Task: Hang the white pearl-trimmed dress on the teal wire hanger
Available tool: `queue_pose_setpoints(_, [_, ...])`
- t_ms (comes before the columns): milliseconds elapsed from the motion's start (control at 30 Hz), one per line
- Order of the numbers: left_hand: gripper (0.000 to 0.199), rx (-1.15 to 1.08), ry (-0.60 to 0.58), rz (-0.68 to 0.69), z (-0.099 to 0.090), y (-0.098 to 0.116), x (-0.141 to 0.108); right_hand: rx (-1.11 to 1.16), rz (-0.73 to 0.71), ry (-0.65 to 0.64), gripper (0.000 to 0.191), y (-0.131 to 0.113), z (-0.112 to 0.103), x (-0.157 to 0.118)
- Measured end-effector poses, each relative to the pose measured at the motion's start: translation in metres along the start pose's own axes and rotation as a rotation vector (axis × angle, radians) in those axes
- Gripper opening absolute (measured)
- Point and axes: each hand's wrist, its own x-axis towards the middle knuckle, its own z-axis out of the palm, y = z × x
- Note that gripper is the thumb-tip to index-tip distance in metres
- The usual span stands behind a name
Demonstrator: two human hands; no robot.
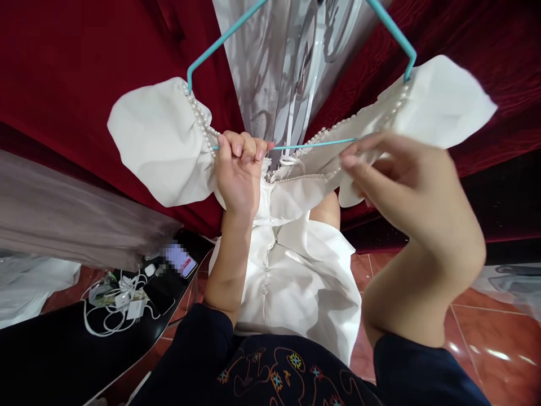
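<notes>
A white dress (pixel 304 282) with puffed sleeves and a pearl-beaded neckline hangs from a turquoise clothes hanger (pixel 228 35). Curled around the hanger's lower bar, next to the beaded edge of the left sleeve, are the fingers of my left hand (pixel 240 172). My right hand (pixel 409 186), slightly blurred, is closed in a pinch at the dress's edge by the right part of the bar; its fingertips partly hide what they grip. White lacing loops (pixel 291 160) show in the dress's opening between my hands. The skirt falls over my lap.
Dark red curtains (pixel 105 51) and a sheer white drape (pixel 270 73) hang ahead. A black table (pixel 46 355) at left bears white cables (pixel 112 321), a phone (pixel 181 259) and small items. The floor (pixel 494 332) is red tile.
</notes>
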Motion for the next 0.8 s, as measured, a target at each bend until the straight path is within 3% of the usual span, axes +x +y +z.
queue_pose_setpoints(67, [0.045, -0.040, -0.029, 0.001, 0.001, 0.000, -0.001, -0.027, 0.119, -0.217, 0.038, 0.005, 0.004, -0.009])
queue_pose_setpoints(133, [0.045, -0.047, -0.029, 0.011, 0.002, 0.000, -0.003, 0.124, 0.155, -0.300, 0.051, 0.009, 0.019, -0.008])
queue_pose_setpoints(267, [0.045, 0.027, 0.004, 0.018, 0.003, -0.002, -0.006, 0.639, 0.028, -0.067, 0.048, 0.016, 0.067, 0.013])
queue_pose_setpoints(400, [0.042, 0.036, -0.071, -0.044, -0.003, -0.004, -0.007, 1.028, -0.119, 0.072, 0.043, 0.024, 0.101, 0.027])
queue_pose_setpoints(533, [0.045, 0.111, -0.195, -0.260, -0.017, 0.010, -0.016, 1.083, -0.147, 0.124, 0.047, 0.034, 0.107, 0.031])
queue_pose_setpoints(633, [0.047, 0.464, -0.341, -0.380, -0.018, 0.039, -0.032, 1.023, -0.123, 0.104, 0.052, 0.039, 0.101, 0.036])
queue_pose_setpoints(700, [0.035, 0.687, -0.462, -0.291, -0.011, 0.060, -0.042, 1.023, -0.126, 0.086, 0.052, 0.042, 0.097, 0.039])
queue_pose_setpoints(733, [0.028, 0.751, -0.473, -0.178, -0.006, 0.069, -0.046, 1.029, -0.137, 0.073, 0.051, 0.044, 0.095, 0.040])
queue_pose_setpoints(800, [0.019, 0.812, -0.352, 0.160, 0.003, 0.079, -0.045, 1.036, -0.173, 0.043, 0.048, 0.047, 0.094, 0.041])
